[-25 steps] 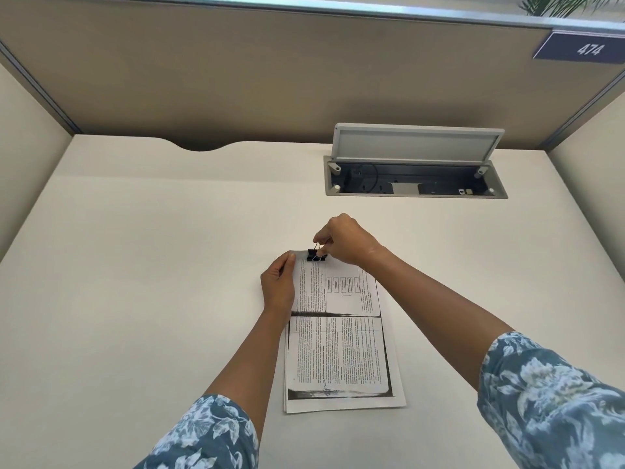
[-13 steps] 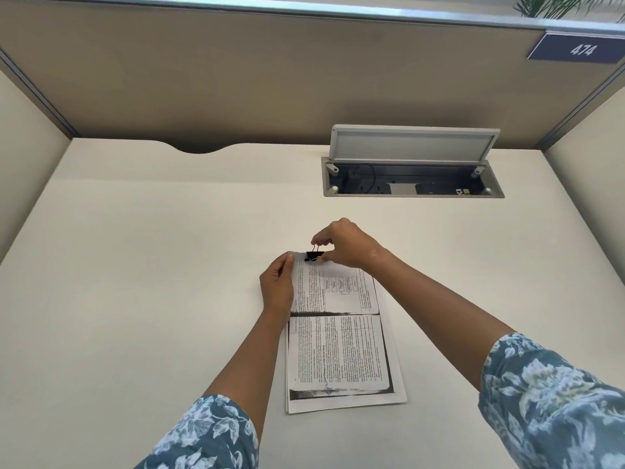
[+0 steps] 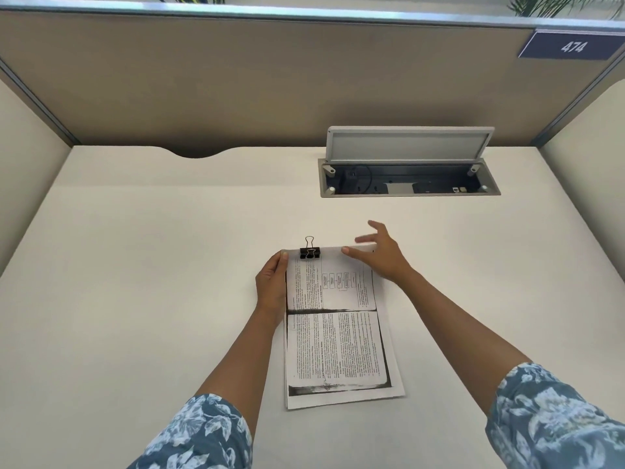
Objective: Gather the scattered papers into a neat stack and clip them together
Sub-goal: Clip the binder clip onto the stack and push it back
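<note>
A stack of printed papers [image 3: 338,336] lies squared up on the cream desk [image 3: 152,265]. A black binder clip [image 3: 309,252] sits clamped on the stack's far edge near the left corner, one wire handle standing up behind it. My left hand [image 3: 272,287] holds the stack's upper left edge, thumb on top of the page. My right hand [image 3: 380,253] hovers over the far right corner with fingers spread and straight, holding nothing; its thumb tip is at the paper's top edge.
A recessed cable box [image 3: 409,184] with its lid raised [image 3: 407,143] is set into the desk behind the papers. Beige partition walls [image 3: 304,82] close in the back and both sides. A sign reading 474 [image 3: 571,46] hangs at the upper right.
My right hand let go of the binder clip and moved right with its fingers spread. The clip stays on the stack's far edge. My left hand has kept its hold.
</note>
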Demonstrator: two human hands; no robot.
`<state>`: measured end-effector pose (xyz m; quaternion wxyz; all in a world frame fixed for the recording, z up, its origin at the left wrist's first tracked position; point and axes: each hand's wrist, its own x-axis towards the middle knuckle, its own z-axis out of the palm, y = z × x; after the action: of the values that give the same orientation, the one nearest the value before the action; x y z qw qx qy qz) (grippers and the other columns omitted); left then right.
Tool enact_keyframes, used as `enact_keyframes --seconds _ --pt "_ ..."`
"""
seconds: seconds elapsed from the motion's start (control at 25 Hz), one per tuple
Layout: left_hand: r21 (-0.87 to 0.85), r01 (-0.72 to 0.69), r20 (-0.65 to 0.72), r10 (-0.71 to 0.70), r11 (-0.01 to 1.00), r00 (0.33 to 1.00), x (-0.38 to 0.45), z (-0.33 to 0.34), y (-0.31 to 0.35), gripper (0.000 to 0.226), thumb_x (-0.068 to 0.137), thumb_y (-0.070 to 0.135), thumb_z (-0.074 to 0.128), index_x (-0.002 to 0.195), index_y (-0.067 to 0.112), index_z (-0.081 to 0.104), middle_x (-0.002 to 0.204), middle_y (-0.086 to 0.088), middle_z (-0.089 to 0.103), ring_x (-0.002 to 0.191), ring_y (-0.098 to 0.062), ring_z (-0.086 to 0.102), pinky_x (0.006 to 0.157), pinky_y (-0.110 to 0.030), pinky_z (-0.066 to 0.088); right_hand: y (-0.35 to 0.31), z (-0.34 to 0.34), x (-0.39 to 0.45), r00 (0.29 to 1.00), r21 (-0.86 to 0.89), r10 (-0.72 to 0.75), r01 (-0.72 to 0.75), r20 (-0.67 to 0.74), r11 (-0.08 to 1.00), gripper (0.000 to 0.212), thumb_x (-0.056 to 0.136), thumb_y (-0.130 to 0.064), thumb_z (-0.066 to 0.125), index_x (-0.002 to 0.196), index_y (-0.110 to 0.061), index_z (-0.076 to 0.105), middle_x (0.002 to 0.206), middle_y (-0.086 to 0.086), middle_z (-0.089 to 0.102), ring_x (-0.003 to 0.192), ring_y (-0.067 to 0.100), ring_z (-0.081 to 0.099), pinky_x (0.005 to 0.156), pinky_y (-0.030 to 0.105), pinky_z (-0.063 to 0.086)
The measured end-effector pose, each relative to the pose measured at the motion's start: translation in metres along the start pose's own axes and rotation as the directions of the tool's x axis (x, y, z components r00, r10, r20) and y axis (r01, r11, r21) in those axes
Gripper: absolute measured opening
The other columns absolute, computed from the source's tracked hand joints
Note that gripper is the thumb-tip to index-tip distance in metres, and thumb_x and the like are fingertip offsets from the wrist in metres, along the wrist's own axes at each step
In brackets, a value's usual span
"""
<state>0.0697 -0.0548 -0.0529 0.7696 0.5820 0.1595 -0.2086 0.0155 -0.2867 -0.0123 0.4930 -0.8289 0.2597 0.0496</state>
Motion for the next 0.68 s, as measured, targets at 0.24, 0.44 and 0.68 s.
enact_keyframes --seconds 0.24,0.44,0.68 --pt "-0.202 0.077 -0.039 -0.086 0.976 0.996 -0.005 -0.002 0.007 0.025 0.101 0.020 0.060 0.121 0.009 0.068 0.125 -0.010 0.069 0.120 -0.025 0.062 0.102 -0.040 0.053 0.046 0.010 -0.048 0.993 0.199 0.117 -0.114 -0.002 0.973 0.065 0.080 -0.041 0.079 0.132 -0.016 0.050 0.127 0.003 0.064 0.108 0.012 0.064 0.089 0.027 0.053" --pt "-0.361 0.069 -0.094 -0.110 0.930 0.989 -0.014 -0.004 0.015 0.014 0.103 0.019 0.056 0.100 0.017 0.069 0.098 0.000 0.075 0.099 -0.019 0.067 0.095 -0.042 0.054 0.061 0.013 -0.087 0.994 0.119 0.065 -0.075 0.085 0.990 0.010 0.096 -0.032 0.062 0.093 -0.023 0.065 0.092 -0.015 0.071 0.088 0.001 0.066 0.079 0.030 0.050" --pt "-0.167 0.107 -0.087 -0.123 0.980 0.989 -0.017 -0.018 0.014 0.017 0.104 0.020 0.056 0.116 0.010 0.063 0.122 -0.015 0.066 0.110 -0.029 0.062 0.106 -0.052 0.049 0.066 0.021 -0.105 0.990 0.067 0.093 -0.100 0.102 0.993 0.020 0.101 -0.024 0.052 0.094 -0.008 0.062 0.093 0.008 0.068 0.085 0.028 0.059 0.076 0.031 0.046"
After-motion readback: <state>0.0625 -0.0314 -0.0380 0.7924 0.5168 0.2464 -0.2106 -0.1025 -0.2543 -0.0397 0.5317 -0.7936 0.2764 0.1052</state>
